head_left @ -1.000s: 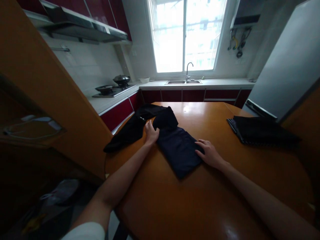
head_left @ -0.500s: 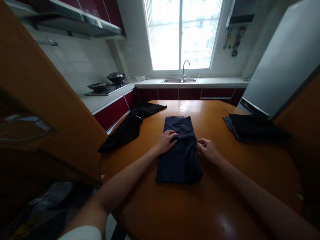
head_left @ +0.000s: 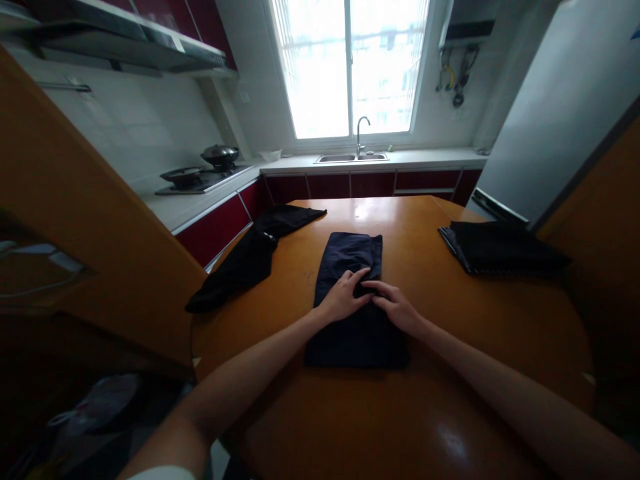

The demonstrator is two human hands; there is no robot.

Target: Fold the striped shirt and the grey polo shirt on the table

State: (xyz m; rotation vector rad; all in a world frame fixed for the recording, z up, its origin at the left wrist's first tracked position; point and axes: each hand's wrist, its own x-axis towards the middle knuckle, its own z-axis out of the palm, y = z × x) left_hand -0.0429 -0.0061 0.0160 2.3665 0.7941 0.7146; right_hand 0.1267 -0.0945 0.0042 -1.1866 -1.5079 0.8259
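Observation:
A dark navy folded garment [head_left: 357, 340], its exact kind unclear, lies lengthwise on the wooden table in front of me. My left hand [head_left: 346, 295] rests on its middle with the fingers spread. My right hand [head_left: 397, 308] reaches in over the right side of the cloth, its index finger stretched out and the thumb side apart below it. The fingertips of both hands almost meet around a small dark crease of fabric. I see no firm grip on the cloth in either hand.
A loose black garment [head_left: 240, 270] sprawls along the table's left edge. Folded dark clothes [head_left: 500, 248] are stacked at the right. Beyond the round-ended table [head_left: 425, 407] stand a counter with a sink [head_left: 337, 159], a stove with pans [head_left: 220, 155], and a fridge [head_left: 555, 113].
My right hand has moved left from the garment's right edge onto the cloth. My left hand has shifted slightly toward it and spread its fingers. The view has turned a little.

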